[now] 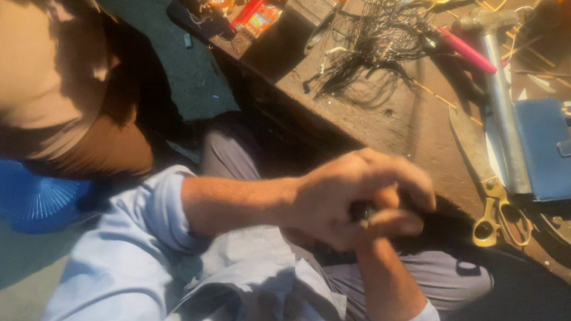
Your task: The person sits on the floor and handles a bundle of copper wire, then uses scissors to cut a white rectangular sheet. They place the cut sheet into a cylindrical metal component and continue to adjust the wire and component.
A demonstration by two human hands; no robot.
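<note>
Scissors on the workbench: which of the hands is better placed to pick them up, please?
Probably right. The right hand sits on the side nearer the scissors, while the left hand reaches across from the far side, clasped over a small dark object.

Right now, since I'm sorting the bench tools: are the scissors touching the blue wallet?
Apart. The head view shows the brass-handled scissors lying left of a metal tube, and that tube lies between them and the blue wallet.
</note>
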